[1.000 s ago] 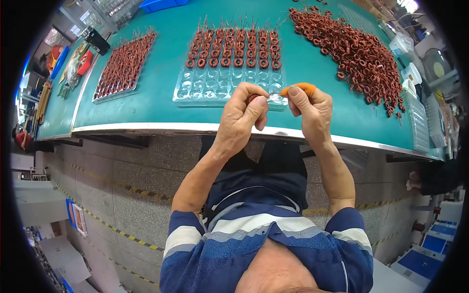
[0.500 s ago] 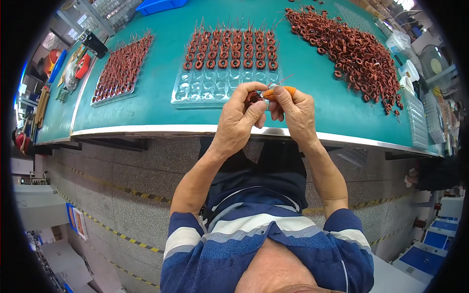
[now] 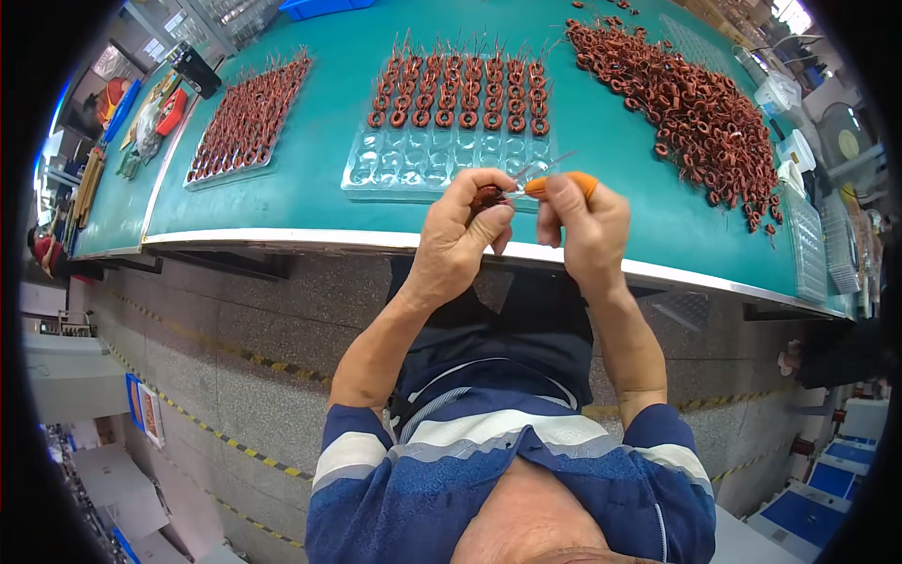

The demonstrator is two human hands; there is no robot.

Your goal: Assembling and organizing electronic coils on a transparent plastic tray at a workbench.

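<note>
In front of the table's edge, my left hand (image 3: pixel 458 230) pinches a copper-red wire-wound ring coil (image 3: pixel 486 198) between thumb and fingers. My right hand (image 3: pixel 592 221) is closed round an orange-handled tool (image 3: pixel 584 182) just to the right of it. The tool's thin tip points at the coil; whether they touch I cannot tell. Loose wire ends rise from the coil between my hands. Beyond them lies a clear plastic tray (image 3: pixel 399 179) with several rows of coils (image 3: pixel 460 89) in its far pockets and bare pockets on the near side.
A heap of loose coils (image 3: pixel 691 117) spreads over the right of the green table (image 3: pixel 319 202). At left stands another tray full of coils (image 3: pixel 246 122), with a black device (image 3: pixel 194 71) behind it. Clear trays (image 3: pixel 805 235) lie at the right end. A blue bin (image 3: pixel 324 7) sits at the back.
My right hand and the orange-handled tool have moved to the right, away from my left hand. The coil in my left hand has turned slightly. The whole view has shifted a little.
</note>
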